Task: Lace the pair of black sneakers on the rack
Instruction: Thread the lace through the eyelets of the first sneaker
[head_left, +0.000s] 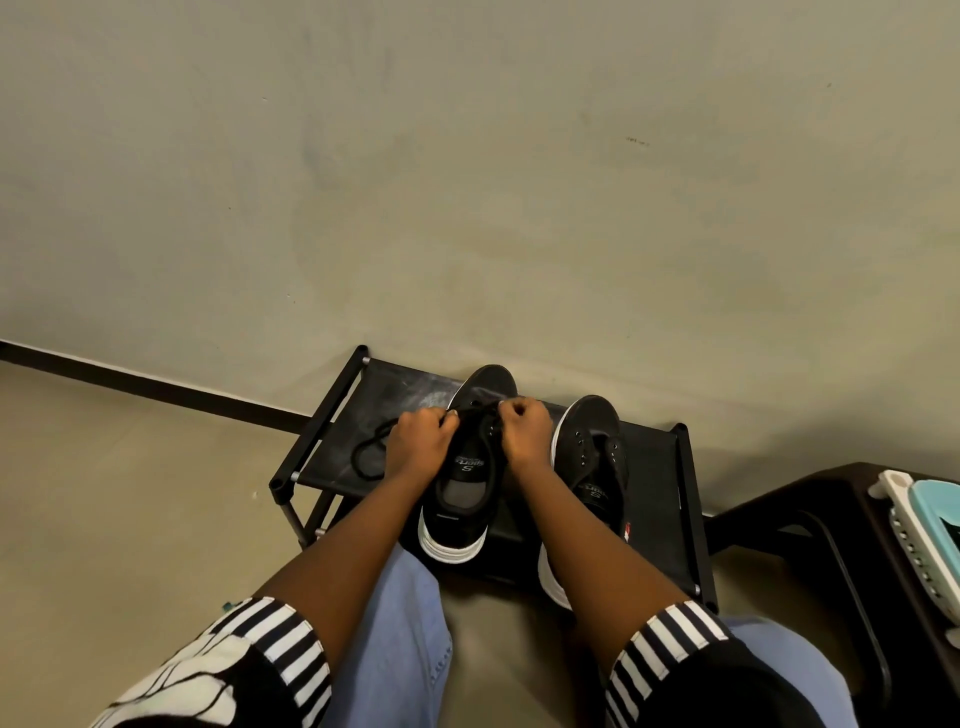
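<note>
Now the rack (684, 499) stands against the wall and carries both sneakers. My left sneaker (466, 470) is near the middle, my right sneaker (597, 452) just beside it, with its eyelets bare. My left hand (418, 436) is curled and pinches the lace (366, 452) at the front eyelets of the left sneaker; a loop of lace lies on the rack to the left. My right hand (524, 426) is curled too and pinches the lace on the other side. Both forearms reach forward over my knees.
</note>
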